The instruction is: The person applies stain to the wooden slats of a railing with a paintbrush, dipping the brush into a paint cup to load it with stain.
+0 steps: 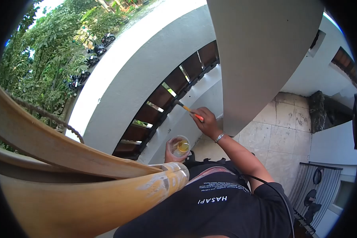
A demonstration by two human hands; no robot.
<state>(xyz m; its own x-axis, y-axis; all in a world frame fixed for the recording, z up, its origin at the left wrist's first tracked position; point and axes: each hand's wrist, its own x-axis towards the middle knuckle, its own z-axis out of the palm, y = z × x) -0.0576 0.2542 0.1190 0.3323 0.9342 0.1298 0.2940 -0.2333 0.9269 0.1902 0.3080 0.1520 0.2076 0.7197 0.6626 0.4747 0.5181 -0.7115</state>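
My right hand (205, 120) is closed around the orange and yellow handle of a paintbrush (185, 107). Its dark bristles are at the lower edge of the brown wooden slats (161, 97) set in a white wall opening; whether they touch cannot be made out. Lower and to the left, my left hand (171, 150) grips a clear plastic cup (180, 146) from the side. Yellowish liquid (183, 145) shows inside the cup, which is held in front of my chest.
A large tan, bamboo-like curved piece (87, 198) fills the lower left, with a rope (51, 116) alongside. A wide white column (261, 51) stands right of the slats. Tiled floor (261, 137) lies below; a striped rack with sandals (315, 194) is at right.
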